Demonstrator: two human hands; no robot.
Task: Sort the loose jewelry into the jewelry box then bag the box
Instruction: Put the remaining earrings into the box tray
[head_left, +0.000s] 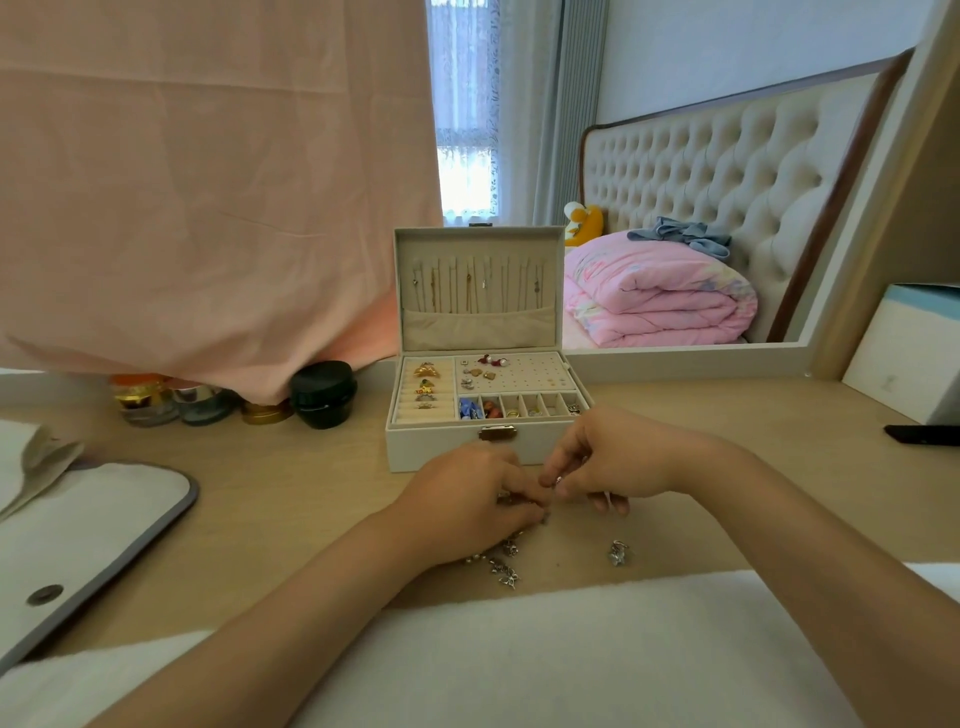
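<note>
**both hands at the loose jewelry, in front of the open box**

your right hand (613, 462) pinches a small silver piece (557, 480) between thumb and forefinger, just above the table (291, 493); the other fingers are bent. your left hand (467, 493) lies palm down to the left of it, fingertips close to the right ones. its fingers curl over some of the loose jewelry (506, 569), but i cannot tell if they really grip it.

this jewelry is a small heap of silver charms and beads on the near side of the table, partly under your left hand. one silver charm (618, 552) lies apart, to the right.

the jewelry box (441, 447) stands just beyond your hands, its lid upright. there are rings in its left part and earrings in its far right part. a white bag with grey edge (104, 519) lies flat at the left. a black jar (323, 393) stands left of the box.
</note>
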